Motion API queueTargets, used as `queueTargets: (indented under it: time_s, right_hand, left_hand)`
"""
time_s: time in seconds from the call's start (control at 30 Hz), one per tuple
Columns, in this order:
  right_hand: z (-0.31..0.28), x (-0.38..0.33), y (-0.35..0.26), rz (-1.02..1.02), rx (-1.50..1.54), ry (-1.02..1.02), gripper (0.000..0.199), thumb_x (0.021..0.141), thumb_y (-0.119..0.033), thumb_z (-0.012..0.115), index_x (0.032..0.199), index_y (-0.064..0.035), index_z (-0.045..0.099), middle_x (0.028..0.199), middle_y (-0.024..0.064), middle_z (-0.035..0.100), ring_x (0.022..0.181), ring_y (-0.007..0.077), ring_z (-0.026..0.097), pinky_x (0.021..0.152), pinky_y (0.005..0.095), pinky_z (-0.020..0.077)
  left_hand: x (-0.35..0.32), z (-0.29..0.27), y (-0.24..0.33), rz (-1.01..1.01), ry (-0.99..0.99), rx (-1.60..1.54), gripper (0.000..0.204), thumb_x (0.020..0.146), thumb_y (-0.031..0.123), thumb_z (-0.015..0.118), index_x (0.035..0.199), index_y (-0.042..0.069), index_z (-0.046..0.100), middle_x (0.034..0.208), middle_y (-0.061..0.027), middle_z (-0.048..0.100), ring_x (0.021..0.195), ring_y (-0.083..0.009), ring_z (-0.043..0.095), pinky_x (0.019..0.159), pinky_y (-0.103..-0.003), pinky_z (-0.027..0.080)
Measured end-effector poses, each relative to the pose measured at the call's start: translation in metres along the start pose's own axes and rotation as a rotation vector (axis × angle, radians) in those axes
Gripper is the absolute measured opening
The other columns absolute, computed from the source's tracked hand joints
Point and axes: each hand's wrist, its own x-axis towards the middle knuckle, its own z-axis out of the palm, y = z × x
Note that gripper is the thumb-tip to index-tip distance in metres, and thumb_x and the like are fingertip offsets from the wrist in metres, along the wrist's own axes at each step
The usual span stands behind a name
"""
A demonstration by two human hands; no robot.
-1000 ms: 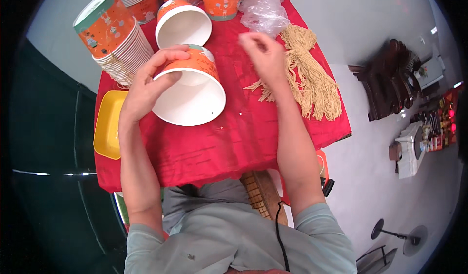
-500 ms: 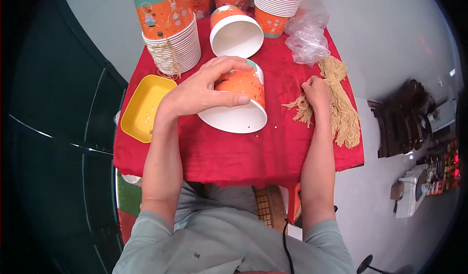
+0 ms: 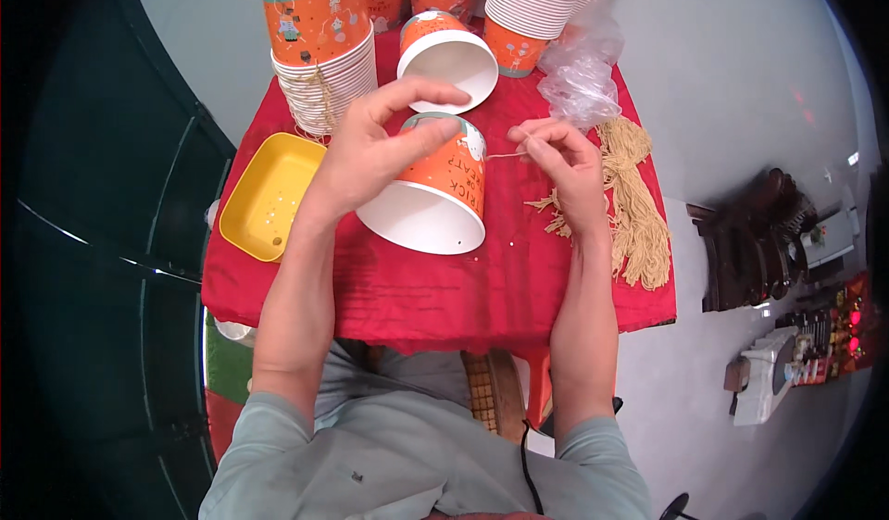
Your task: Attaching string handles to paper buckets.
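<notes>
An orange paper bucket [image 3: 443, 173] with a green band and a white inside lies tipped on the red cloth, its mouth toward me. Over its upper left side is my left hand [image 3: 375, 145], thumb and fingers spread apart with nothing between them. To the right of the bucket, my right hand [image 3: 565, 159] pinches a thin tan string [image 3: 505, 155] whose end reaches the bucket's side. A thick bundle of tan strings [image 3: 634, 210] lies beside my right wrist, with a few loose strands [image 3: 548, 213] just left of it.
A second tipped bucket [image 3: 449, 62] lies beyond the first. Tall stacks of buckets [image 3: 537, 1] stand at the back, another stack [image 3: 324, 85] at the left with string hanging on it. A yellow tray [image 3: 243, 200] holds small bits. Crumpled clear plastic [image 3: 583, 80] sits at the back right.
My right hand has left the string bundle and moved up and left to the bucket with a string. The bucket has turned, and my left hand has lifted slightly.
</notes>
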Motion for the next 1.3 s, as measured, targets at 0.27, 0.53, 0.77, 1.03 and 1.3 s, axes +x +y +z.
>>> queueTargets:
  time_s: [0.27,0.53,0.77,1.03,1.3]
  right_hand:
    - [0.011,-0.018,-0.022,-0.113,0.238,-0.158,0.004,0.105,-0.003,0.072,0.109,-0.0002,0.072,0.110,0.0128,0.079,0.100,0.0152,0.075,0.087,0.0307,0.0627]
    - [0.010,-0.017,-0.035,0.023,0.243,-0.138,0.009,0.110,-0.013,0.069,0.108,-0.0040,0.069,0.098,0.0119,0.082,0.076,0.0084,0.071,0.066,0.0234,0.0556]
    - [-0.015,-0.010,-0.022,-0.005,0.599,0.069,0.019,0.114,-0.023,0.059,0.105,-0.0084,0.066,0.097,0.0147,0.080,0.064,0.0130,0.064,0.058,0.0275,0.0517]
    - [-0.068,0.004,0.026,0.031,0.760,0.400,0.014,0.112,-0.024,0.068,0.104,-0.0136,0.064,0.087,-0.0040,0.060,0.072,0.0078,0.054,0.066,0.0270,0.0450]
    - [-0.073,0.007,0.058,0.219,0.295,0.541,0.015,0.111,-0.022,0.070,0.104,-0.0086,0.069,0.076,-0.0025,0.065,0.066,0.0059,0.060,0.059,0.0276,0.0494]
  left_hand:
    - [-0.008,0.044,0.028,0.166,-0.144,0.289,0.046,0.099,0.019,0.080,0.143,0.007,0.073,0.135,-0.0121,0.074,0.130,-0.0309,0.066,0.116,-0.044,0.048]
    - [-0.011,0.050,0.026,0.145,-0.137,0.302,0.029,0.096,0.017,0.081,0.123,0.008,0.079,0.092,-0.0063,0.074,0.094,-0.0248,0.068,0.104,-0.045,0.049]
    - [-0.010,0.045,0.031,0.098,-0.158,0.185,0.010,0.099,0.008,0.076,0.108,0.002,0.078,0.095,-0.0075,0.078,0.101,-0.0218,0.072,0.111,-0.043,0.049]
    - [-0.023,0.024,0.041,-0.044,-0.223,-0.484,0.003,0.106,0.004,0.070,0.106,0.002,0.070,0.088,-0.0089,0.078,0.088,-0.0180,0.076,0.115,-0.048,0.053]
    - [-0.065,0.031,0.060,-0.249,-0.109,-0.291,0.006,0.107,0.002,0.071,0.107,-0.004,0.072,0.090,-0.0133,0.079,0.080,-0.0168,0.077,0.073,-0.029,0.062]
